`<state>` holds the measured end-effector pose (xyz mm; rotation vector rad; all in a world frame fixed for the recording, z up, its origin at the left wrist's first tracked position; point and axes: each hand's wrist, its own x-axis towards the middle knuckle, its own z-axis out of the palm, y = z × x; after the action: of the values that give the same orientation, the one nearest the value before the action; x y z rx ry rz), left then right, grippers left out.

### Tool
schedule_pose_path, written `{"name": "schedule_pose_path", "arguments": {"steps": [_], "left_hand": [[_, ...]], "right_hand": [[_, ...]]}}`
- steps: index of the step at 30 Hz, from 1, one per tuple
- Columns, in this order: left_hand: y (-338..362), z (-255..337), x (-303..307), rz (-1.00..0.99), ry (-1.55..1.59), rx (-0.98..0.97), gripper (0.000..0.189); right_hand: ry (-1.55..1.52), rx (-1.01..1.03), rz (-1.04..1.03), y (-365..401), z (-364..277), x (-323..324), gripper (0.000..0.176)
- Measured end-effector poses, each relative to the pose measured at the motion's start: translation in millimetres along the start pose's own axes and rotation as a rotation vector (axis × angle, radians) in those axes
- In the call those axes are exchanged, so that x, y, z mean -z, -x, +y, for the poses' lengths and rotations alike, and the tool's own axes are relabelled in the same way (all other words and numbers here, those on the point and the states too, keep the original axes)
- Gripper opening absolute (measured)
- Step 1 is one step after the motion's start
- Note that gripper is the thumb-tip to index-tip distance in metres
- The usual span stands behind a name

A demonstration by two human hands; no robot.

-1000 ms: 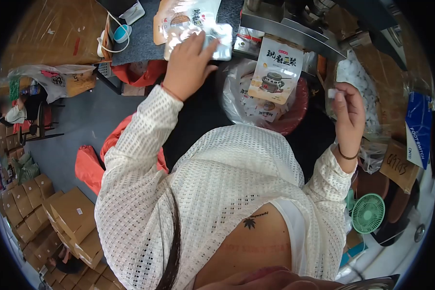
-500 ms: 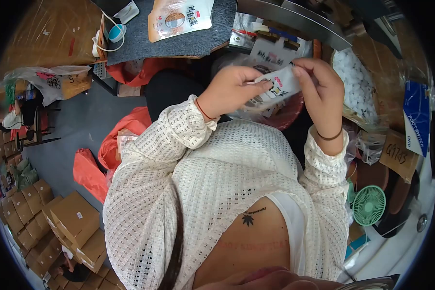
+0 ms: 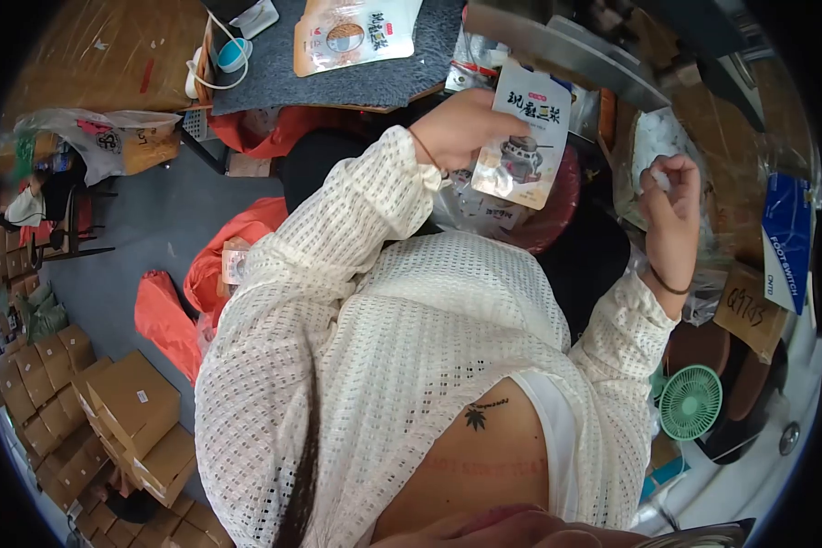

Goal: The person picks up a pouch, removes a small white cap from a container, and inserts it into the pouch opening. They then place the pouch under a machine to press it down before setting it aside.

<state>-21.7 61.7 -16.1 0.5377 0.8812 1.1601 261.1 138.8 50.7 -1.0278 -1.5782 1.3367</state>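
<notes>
My left hand (image 3: 461, 132) grips a printed pouch (image 3: 525, 137) by its left side. The pouch is white and tan, with dark lettering and a picture of a pot, and its front faces up. It is above a red bin (image 3: 562, 205) lined with clear plastic, in which other printed pouches lie. My right hand (image 3: 674, 219), fingers curled together, pinches a small white packet (image 3: 661, 180), partly hidden by the fingers. That hand is at the front edge of a plastic-lined box (image 3: 623, 187) of small white packets (image 3: 658, 137).
Several pouches (image 3: 356, 36) lie on a grey cloth-covered table (image 3: 274, 87). A metal machine edge (image 3: 575, 50) runs behind the held pouch. On the right are a blue FOOT SWITCH box (image 3: 785, 237) and a green fan (image 3: 690, 402). Cardboard boxes (image 3: 137, 402) stand at lower left.
My right hand has left the pouch and moved right to the box of white packets, where it now pinches one. My left hand has tilted the pouch upright, its front facing me.
</notes>
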Motion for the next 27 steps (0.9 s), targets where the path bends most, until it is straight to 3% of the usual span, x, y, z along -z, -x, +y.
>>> {"name": "schedule_pose_path", "arguments": {"steps": [3,6,7,8,10,12,14,15,17,18,20,22,23,27], "left_hand": [[-7.6,-3.1,6.0,-0.014,-0.027,-0.033,0.035],[2.4,-3.1,21.4,0.409,-0.644,-0.397,0.041],[4.7,9.0,36.3,0.489,-0.512,-0.493,0.045],[17.0,30.1,48.3,0.738,-0.700,-0.568,0.048],[22.9,56.1,104.0,0.879,-1.318,-1.194,0.057],[52.3,45.7,118.9,0.798,-2.107,-0.570,0.053],[70.6,27.7,108.4,0.580,-2.016,-0.795,0.052],[81.5,25.4,92.8,0.538,-2.050,-0.772,0.049],[83.2,16.2,94.4,0.500,-1.724,-0.789,0.043],[84.6,17.7,87.1,0.479,-1.563,-0.794,0.040],[84.9,20.1,64.3,0.445,-1.276,-0.679,0.026],[83.4,16.5,46.3,0.352,-1.013,-0.475,0.017],[76.2,6.2,40.3,0.348,-0.925,-0.502,0.014],[65.5,-9.2,14.8,0.216,-0.925,-0.462,0.017]], "right_hand": [[-0.013,-0.087,-0.111,3.6,3.0,3.7,0.019],[0.369,0.027,-0.095,6.5,5.5,8.1,0.022],[0.420,0.133,-0.069,3.6,15.6,13.4,0.026],[0.369,0.108,-0.040,2.5,17.7,16.3,0.026],[0.273,0.056,0.021,2.6,17.7,22.1,0.028],[0.198,0.040,0.017,1.1,13.2,22.5,0.030],[0.292,0.080,0.043,4.4,5.6,16.5,0.030],[0.298,0.155,0.037,4.6,11.3,15.1,0.028],[0.310,0.305,0.020,1.0,25.7,8.7,0.023],[0.362,0.288,-0.057,2.1,21.6,0.8,0.021],[0.466,0.247,-0.210,9.4,8.5,-26.1,0.017],[0.585,0.447,-0.321,8.3,-2.6,-52.4,0.011],[0.554,0.519,-0.356,7.0,-1.6,-61.1,0.013],[0.134,0.219,-0.232,7.7,-13.3,-74.6,0.013]]}}
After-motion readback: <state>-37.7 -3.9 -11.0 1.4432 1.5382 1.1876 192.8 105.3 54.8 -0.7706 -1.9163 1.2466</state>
